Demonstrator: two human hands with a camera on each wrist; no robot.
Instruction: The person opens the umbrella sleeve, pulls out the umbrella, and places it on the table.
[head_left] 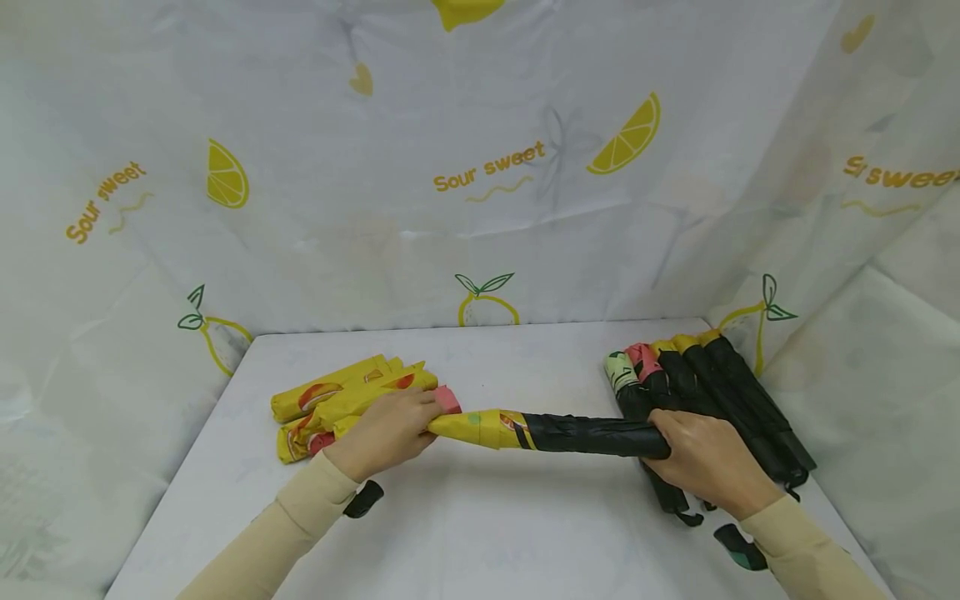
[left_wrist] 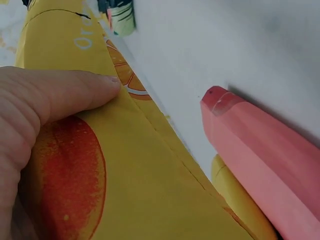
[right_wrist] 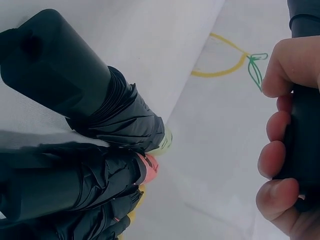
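Note:
A folded umbrella [head_left: 592, 435] is stretched level between my two hands, over the middle of the table. Its left part is yellow fruit-print fabric [head_left: 480, 428], its right part black. My left hand [head_left: 390, 433] grips the yellow end; in the left wrist view the thumb [left_wrist: 75, 92] lies across fabric with orange and red fruit prints. Curled fingers of my right hand [head_left: 708, 458] hold the black end, and the right wrist view shows them around the black handle [right_wrist: 307, 145]. The palm side of the left hand is hidden.
Yellow fruit-print bundles [head_left: 322, 404] lie at the left, beside a pink piece [left_wrist: 260, 155]. At the right, several folded black umbrellas [head_left: 750, 400] lie side by side, with green, pink and yellow ends. A white lemon-print cloth [head_left: 337, 250] hangs behind the white table [head_left: 510, 533].

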